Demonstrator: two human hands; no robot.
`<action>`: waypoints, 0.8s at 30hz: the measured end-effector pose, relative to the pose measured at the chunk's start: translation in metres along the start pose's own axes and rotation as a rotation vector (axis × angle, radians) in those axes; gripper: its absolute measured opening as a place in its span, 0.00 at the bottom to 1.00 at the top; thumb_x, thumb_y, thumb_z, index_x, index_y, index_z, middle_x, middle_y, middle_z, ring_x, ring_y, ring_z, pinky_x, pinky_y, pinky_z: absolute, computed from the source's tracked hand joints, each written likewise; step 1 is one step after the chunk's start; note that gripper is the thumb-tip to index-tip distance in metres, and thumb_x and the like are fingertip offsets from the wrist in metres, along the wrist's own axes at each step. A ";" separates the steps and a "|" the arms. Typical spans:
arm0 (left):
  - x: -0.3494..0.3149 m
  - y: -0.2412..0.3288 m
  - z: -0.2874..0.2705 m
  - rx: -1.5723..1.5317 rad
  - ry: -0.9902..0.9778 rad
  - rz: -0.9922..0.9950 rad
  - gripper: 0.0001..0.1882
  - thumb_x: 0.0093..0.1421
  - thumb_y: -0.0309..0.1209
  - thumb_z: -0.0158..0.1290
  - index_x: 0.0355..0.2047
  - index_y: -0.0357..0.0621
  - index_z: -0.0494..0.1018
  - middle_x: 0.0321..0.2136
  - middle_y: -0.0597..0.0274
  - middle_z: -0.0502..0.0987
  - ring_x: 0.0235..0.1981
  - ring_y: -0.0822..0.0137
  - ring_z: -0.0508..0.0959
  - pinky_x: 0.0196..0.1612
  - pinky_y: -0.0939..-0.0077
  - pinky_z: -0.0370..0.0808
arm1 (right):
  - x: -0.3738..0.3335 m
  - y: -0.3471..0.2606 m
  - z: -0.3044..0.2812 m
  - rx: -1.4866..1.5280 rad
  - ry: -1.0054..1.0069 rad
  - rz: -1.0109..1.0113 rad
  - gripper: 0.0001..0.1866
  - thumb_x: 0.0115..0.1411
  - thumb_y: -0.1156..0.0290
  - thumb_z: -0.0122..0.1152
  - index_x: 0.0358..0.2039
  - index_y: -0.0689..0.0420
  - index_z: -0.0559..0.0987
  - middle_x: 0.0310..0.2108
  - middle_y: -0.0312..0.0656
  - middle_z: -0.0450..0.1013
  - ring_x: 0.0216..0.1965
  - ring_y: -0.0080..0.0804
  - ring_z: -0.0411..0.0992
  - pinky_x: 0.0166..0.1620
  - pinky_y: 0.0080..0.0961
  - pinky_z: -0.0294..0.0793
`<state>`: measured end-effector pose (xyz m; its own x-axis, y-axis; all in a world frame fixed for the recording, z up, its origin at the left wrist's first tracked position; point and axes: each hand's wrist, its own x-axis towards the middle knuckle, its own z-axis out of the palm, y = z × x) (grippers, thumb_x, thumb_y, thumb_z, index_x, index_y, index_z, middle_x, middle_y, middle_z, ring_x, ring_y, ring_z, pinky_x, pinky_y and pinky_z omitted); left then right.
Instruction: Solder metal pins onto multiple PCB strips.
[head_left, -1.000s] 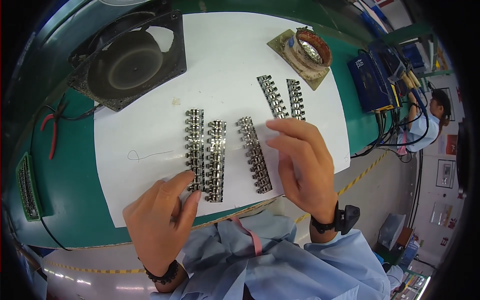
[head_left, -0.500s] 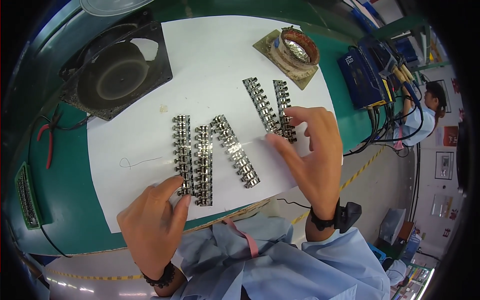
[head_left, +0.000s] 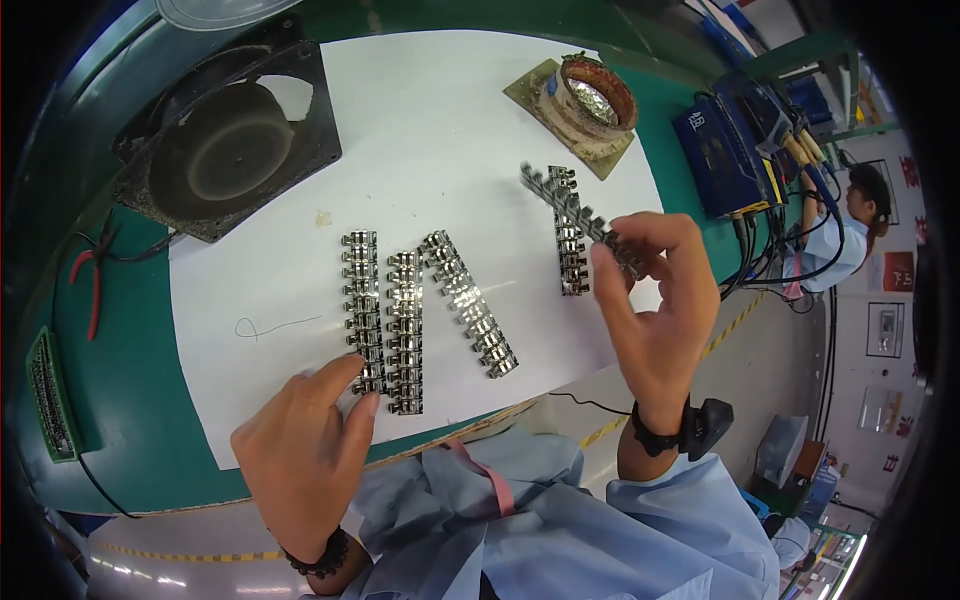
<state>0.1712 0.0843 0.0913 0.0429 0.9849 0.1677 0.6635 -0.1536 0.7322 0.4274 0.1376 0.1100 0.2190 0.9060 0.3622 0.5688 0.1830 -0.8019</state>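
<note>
Three narrow circuit board strips set with rows of shiny metal parts lie on white paper before me. At the lower end of the leftmost strip (head_left: 362, 290), my left hand (head_left: 300, 440) is closed, with its index finger and thumb at the strip's edge. Beside it lie the middle strip (head_left: 405, 330) and a slanted strip (head_left: 470, 303). My right hand (head_left: 660, 310) pinches the near end of another strip (head_left: 570, 205), raised and tilted, blurred by motion. Beneath it, a further strip (head_left: 571, 250) lies on the paper, partly covered.
Soldering paste or rosin sits in a rusty round holder on a square base (head_left: 585, 110). A black fan frame (head_left: 240, 140), red-handled pliers (head_left: 93, 290) and a green board (head_left: 52, 395) are at left. A blue soldering station (head_left: 725, 150) stands at right, near another person (head_left: 850, 225).
My right hand has taken hold of one of the two right-hand strips and lifted it, moving right and turning it across the other. My left hand stays at the leftmost strip.
</note>
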 end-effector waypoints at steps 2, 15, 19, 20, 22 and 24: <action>0.000 0.000 0.000 -0.003 0.002 -0.002 0.17 0.48 0.16 0.62 0.40 0.38 0.77 0.17 0.64 0.67 0.14 0.77 0.58 0.19 0.80 0.52 | -0.002 0.000 -0.001 -0.190 -0.163 -0.230 0.13 0.49 0.82 0.67 0.36 0.60 0.78 0.33 0.42 0.71 0.29 0.30 0.70 0.31 0.23 0.70; 0.001 0.000 0.000 -0.001 -0.001 -0.005 0.17 0.48 0.16 0.62 0.40 0.38 0.77 0.17 0.64 0.67 0.15 0.77 0.58 0.19 0.80 0.51 | -0.004 0.005 -0.021 -0.252 -0.587 -0.376 0.18 0.43 0.77 0.72 0.37 0.59 0.78 0.39 0.44 0.72 0.39 0.43 0.70 0.42 0.34 0.71; 0.000 0.001 0.001 0.001 0.000 -0.006 0.17 0.49 0.16 0.62 0.41 0.38 0.77 0.17 0.64 0.67 0.15 0.78 0.58 0.19 0.80 0.51 | -0.006 -0.001 -0.018 -0.279 -0.502 -0.316 0.17 0.46 0.78 0.70 0.38 0.59 0.78 0.38 0.44 0.72 0.38 0.41 0.71 0.42 0.32 0.71; 0.000 0.001 0.001 0.001 0.001 -0.007 0.17 0.49 0.16 0.62 0.41 0.38 0.77 0.17 0.64 0.67 0.15 0.78 0.58 0.19 0.80 0.51 | -0.008 -0.001 -0.017 -0.278 -0.500 -0.314 0.17 0.46 0.78 0.70 0.38 0.59 0.78 0.38 0.44 0.72 0.38 0.41 0.71 0.42 0.32 0.71; -0.001 0.001 0.001 0.004 -0.004 -0.011 0.17 0.49 0.16 0.62 0.41 0.38 0.77 0.17 0.64 0.67 0.15 0.78 0.58 0.19 0.80 0.51 | -0.013 0.000 -0.015 -0.247 -0.459 -0.147 0.16 0.47 0.81 0.67 0.39 0.60 0.77 0.37 0.44 0.73 0.36 0.39 0.71 0.42 0.30 0.71; -0.001 0.001 0.000 0.010 -0.010 -0.021 0.17 0.49 0.16 0.62 0.41 0.38 0.77 0.17 0.64 0.67 0.15 0.78 0.58 0.19 0.80 0.51 | -0.013 0.000 -0.015 -0.231 -0.439 -0.064 0.16 0.48 0.82 0.66 0.39 0.60 0.77 0.36 0.44 0.73 0.35 0.38 0.72 0.42 0.30 0.71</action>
<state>0.1716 0.0830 0.0922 0.0365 0.9886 0.1460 0.6714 -0.1325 0.7291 0.4366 0.1197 0.1120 -0.1483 0.9799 0.1333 0.7416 0.1994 -0.6405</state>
